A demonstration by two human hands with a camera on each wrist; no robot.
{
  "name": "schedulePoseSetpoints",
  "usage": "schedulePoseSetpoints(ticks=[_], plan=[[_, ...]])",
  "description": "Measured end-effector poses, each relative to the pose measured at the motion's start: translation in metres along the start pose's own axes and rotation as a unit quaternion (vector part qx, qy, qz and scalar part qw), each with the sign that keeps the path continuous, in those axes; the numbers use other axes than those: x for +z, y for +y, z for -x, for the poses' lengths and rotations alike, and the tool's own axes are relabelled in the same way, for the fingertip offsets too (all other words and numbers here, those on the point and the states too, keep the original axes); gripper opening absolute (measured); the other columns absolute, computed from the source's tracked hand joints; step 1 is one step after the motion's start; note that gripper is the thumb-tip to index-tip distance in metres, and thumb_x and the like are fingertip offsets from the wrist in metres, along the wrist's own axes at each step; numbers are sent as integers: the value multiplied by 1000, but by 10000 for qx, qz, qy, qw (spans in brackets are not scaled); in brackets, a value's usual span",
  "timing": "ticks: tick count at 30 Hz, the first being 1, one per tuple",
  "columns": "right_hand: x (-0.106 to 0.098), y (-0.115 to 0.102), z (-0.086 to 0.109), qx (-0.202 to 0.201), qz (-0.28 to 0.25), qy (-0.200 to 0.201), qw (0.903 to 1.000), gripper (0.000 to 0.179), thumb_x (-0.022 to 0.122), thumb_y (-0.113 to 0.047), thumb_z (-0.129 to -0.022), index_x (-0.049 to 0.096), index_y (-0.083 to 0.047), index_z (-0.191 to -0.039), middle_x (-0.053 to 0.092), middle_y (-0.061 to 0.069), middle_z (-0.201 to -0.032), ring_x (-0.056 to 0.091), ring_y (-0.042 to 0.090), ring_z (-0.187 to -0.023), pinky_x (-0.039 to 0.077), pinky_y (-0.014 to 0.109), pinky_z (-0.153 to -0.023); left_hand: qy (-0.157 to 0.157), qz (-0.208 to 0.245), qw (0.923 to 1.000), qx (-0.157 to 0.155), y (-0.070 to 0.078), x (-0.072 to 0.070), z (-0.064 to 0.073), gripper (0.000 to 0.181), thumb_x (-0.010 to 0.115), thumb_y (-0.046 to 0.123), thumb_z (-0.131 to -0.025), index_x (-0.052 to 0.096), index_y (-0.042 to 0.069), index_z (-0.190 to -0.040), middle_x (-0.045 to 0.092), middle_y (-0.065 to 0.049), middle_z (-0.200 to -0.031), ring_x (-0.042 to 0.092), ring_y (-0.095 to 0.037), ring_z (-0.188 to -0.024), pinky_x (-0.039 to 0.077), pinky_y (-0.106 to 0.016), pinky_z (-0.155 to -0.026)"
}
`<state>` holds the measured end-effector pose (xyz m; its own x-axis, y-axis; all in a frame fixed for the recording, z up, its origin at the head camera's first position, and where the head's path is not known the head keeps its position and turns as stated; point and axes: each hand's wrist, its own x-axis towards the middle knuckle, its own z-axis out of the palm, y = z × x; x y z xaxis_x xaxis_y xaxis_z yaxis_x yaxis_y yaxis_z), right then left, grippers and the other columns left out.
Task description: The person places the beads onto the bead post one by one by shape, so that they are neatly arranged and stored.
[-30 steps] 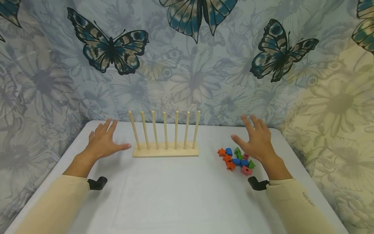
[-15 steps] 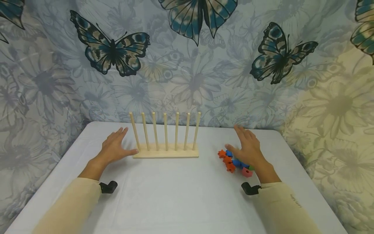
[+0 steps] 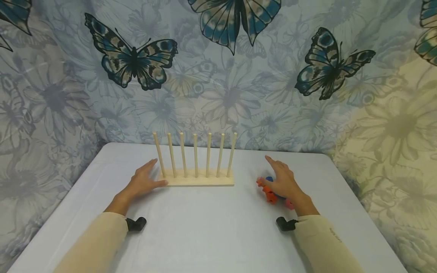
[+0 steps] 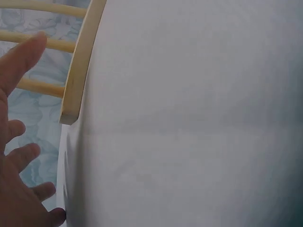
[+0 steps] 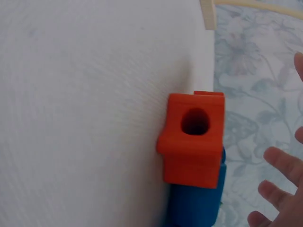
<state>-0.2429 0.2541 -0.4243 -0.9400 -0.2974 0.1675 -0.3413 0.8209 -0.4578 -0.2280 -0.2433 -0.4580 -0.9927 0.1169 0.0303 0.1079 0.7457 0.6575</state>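
A pale wooden rack (image 3: 201, 182) with a row of several upright pegs stands on the table. Beside its left end is my left hand (image 3: 142, 179), fingers spread and thumb stretched towards the base; whether it touches the wood I cannot tell. My right hand (image 3: 284, 182) is over a small pile of coloured beads, holding nothing, its fingers extended. Orange star-shaped beads (image 3: 271, 197), a blue bead (image 3: 269, 178) and a pink bead (image 3: 290, 204) show around it; the hand hides the others. In the right wrist view, an orange bead (image 5: 193, 163) has a round hole.
A white cloth covers the table (image 3: 208, 231). Behind it rises a floral wall covering (image 3: 228, 98) printed with large butterflies. Each wrist carries a small black camera mount, the left one (image 3: 136, 224) and the right one (image 3: 286, 224).
My left hand has moved right and nearer, up to the rack's left end. My right hand has moved left and lower, over the beads, covering most of them. Rack and beads stay put.
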Motion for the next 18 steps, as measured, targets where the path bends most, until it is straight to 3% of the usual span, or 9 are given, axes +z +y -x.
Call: schedulePoseSetpoints(ticks=[7,11,18], plan=[[12,4,1,240,-100,-283,9993,81,72,-45,-83,37,-15,-149,44,13,-143,28,43,-134,22,72,-97,9,9,10000,-75,1,11,-4,104,79,49,-75,26,1,-151,26,-28,-151,18,-51,-136,14,-71,-101],[18,7,2,352,-189,-397,9984,74,75,-41,-82,45,-17,-146,47,14,-141,32,42,-131,25,70,-98,-47,-10,9997,-222,1,17,-3,106,81,49,-73,28,-1,-149,30,-27,-149,15,-49,-137,7,-67,-104],[27,12,3,-186,228,-149,9995,55,77,-30,-81,62,-12,-131,60,11,-126,49,37,-119,30,61,-99,20,1,9995,-317,-4,25,-2,100,82,47,-73,36,-1,-146,36,-28,-145,13,-45,-139,-1,-62,-107]])
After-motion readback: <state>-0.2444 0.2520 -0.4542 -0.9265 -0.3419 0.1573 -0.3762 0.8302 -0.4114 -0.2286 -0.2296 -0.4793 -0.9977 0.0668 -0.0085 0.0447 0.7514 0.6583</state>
